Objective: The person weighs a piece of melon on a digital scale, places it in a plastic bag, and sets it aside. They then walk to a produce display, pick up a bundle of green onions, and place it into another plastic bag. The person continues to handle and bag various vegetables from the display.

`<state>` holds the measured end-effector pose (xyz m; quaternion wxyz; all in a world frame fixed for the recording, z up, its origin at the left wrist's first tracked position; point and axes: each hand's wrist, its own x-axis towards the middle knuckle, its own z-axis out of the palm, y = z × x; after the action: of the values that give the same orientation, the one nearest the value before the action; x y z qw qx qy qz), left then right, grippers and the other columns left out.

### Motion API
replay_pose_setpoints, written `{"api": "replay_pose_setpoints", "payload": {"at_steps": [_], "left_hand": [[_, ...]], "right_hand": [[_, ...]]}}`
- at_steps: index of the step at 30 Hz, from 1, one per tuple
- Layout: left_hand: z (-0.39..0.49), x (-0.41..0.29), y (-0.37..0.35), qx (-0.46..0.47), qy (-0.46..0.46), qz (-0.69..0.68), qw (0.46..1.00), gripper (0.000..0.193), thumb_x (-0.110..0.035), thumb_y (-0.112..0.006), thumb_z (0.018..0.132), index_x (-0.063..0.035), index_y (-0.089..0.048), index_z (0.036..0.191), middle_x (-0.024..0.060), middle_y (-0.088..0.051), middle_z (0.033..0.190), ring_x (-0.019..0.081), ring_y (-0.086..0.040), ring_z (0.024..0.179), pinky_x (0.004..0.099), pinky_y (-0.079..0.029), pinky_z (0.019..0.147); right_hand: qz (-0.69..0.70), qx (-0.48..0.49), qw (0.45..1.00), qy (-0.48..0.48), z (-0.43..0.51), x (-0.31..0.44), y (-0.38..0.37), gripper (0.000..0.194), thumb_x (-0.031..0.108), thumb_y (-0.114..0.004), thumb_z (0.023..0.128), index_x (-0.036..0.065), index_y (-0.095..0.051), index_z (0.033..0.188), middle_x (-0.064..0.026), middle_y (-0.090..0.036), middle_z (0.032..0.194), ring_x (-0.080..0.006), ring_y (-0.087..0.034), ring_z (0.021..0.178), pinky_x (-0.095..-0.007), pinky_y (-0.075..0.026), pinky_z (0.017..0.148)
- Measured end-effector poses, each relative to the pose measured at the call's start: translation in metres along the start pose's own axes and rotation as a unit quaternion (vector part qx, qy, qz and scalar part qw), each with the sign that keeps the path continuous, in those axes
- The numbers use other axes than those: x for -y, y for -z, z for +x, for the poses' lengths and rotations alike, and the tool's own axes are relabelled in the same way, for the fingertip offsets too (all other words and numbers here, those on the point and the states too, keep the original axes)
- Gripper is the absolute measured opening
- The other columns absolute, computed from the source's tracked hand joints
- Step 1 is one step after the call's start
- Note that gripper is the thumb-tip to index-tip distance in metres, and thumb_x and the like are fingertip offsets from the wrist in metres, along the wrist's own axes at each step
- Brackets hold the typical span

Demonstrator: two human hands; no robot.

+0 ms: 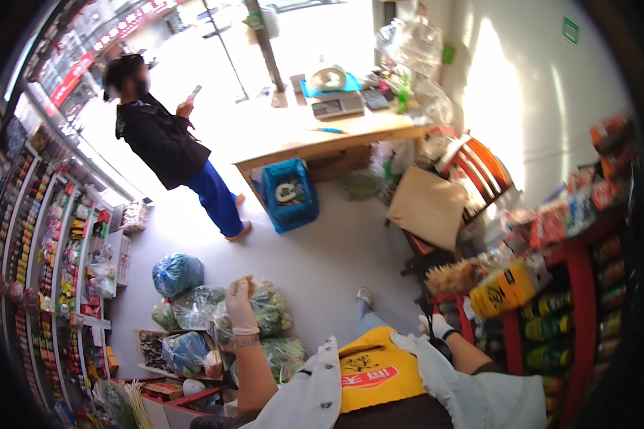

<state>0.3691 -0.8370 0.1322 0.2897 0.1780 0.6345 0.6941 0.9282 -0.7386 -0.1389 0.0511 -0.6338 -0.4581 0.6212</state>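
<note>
My left hand [241, 307], in a thin pale glove, is raised over clear plastic bags of green vegetables [271, 308] on the floor; its fingers look bent, and no object shows in it. My right hand [437, 326], in a white glove, is low at the right beside a red shelf rack and partly hidden by a dark strap-like thing [425, 307]; whether it grips that cannot be told. A yellow printed apron [378, 370] covers my front.
A person [161, 139] holding a phone stands near a wooden table [327, 140] with a weighing scale [337, 104]. A blue-lined bin [291, 195] sits beside the table. Stocked shelves [56, 241] line the left; a chair [477, 177] and red rack [579, 289] stand right.
</note>
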Motion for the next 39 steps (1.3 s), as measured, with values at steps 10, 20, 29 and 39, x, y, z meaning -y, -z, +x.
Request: {"api": "replay_pose_setpoints", "payload": {"at_steps": [10, 20, 29, 39], "left_hand": [[0.132, -0.026, -0.061, -0.114, 0.016, 0.04, 0.993, 0.035, -0.03, -0.054, 0.103, 0.0017, -0.07, 0.103, 0.0062, -0.07, 0.093, 0.0122, -0.063, 0.081, 0.0281, -0.053, 0.075], [0.292, -0.001, -0.103, -0.152, 0.067, 0.005, 0.986, 0.029, -0.024, -0.052, 0.104, -0.0006, -0.069, 0.109, 0.0037, -0.069, 0.1, 0.0121, -0.063, 0.091, 0.027, -0.052, 0.084], [0.499, -0.033, -0.21, -0.03, 0.066, -0.022, 0.997, 0.025, -0.022, -0.054, 0.103, -0.0029, -0.068, 0.111, 0.0027, -0.07, 0.106, 0.0093, -0.063, 0.094, 0.0246, -0.05, 0.087], [0.575, -0.048, -0.285, -0.098, 0.028, 0.002, 0.995, 0.025, -0.018, -0.052, 0.103, -0.0007, -0.068, 0.112, 0.0026, -0.068, 0.103, 0.0086, -0.062, 0.09, 0.023, -0.05, 0.085]], "right_hand": [[-0.148, -0.043, 0.986, 0.067, 0.19, 0.249, 0.043, 0.063, 0.051, -0.053, 0.098, -0.001, -0.063, 0.063, -0.0115, -0.058, 0.052, -0.0245, -0.055, 0.045, -0.0404, -0.045, 0.047], [0.083, 0.03, 0.996, 0.013, 0.377, 0.422, 0.034, 0.043, 0.032, -0.052, 0.1, 0.006, -0.058, 0.066, -0.0061, -0.054, 0.055, -0.0207, -0.051, 0.047, -0.0365, -0.039, 0.047], [0.152, -0.061, 0.981, 0.101, 0.514, 0.606, 0.099, 0.023, 0.026, -0.052, 0.094, 0.008, -0.056, 0.08, -0.0037, -0.048, 0.058, -0.0168, -0.046, 0.044, -0.0327, -0.036, 0.04], [0.019, -0.214, 0.878, 0.428, 0.585, 0.963, 0.181, 0.07, 0.034, -0.071, 0.093, -0.001, -0.039, 0.144, -0.0209, -0.045, 0.144, -0.0293, -0.045, 0.133, -0.0396, -0.039, 0.109]]}}
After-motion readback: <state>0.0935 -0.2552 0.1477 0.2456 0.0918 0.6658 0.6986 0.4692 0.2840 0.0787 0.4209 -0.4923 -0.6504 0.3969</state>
